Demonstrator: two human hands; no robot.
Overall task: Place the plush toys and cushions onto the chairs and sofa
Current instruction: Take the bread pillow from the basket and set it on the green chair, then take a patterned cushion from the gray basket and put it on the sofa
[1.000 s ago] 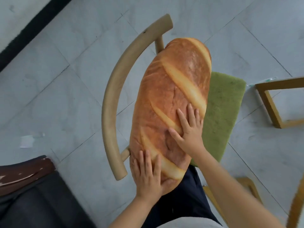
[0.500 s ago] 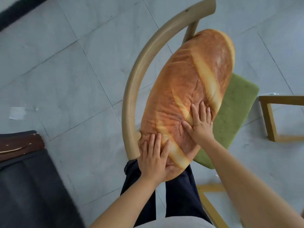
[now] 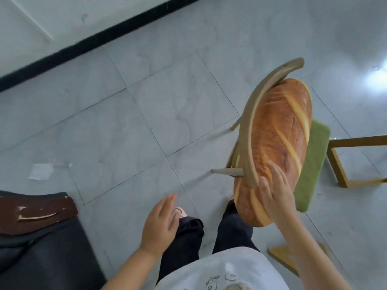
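One bread-shaped cushion (image 3: 278, 143): long loaf form, printed golden-brown crust with pale diagonal score stripes, rounded ends, plump. Stands on edge along the chair (image 3: 257, 114), leaning against the inner side of the curved wooden backrest, lower end overhanging the seat's near edge.

One chair: pale wooden frame, single bent backrest rail, two rear legs seen splayed toward the floor (image 3: 146, 122), one green seat pad (image 3: 314, 164) showing on the far side of the cushion from the backrest.

One right hand (image 3: 274, 193): laid flat against the lower part of the cushion just past the near end of the backrest rail, fingers (image 3: 276, 174) extended and slightly spread, blurred; nothing gripped.

One left hand (image 3: 159, 225): away from the chair on the backrest side, in the air above the floor and the person's dark trouser leg, fingers straight and close together, holding nothing, touching nothing.

One wooden frame (image 3: 343, 162) of angular bars: just beyond the green pad, on the side opposite the backrest. A second yellowish wooden piece (image 3: 280, 254): near the chair's front corner, partly hidden by the right forearm.

One dark seat with a worn brown patch (image 3: 35, 212): well apart from the chair, beyond the left hand.

One scrap of white paper (image 3: 40, 171): on the grey tiled floor, well apart from the chair on the backrest side.
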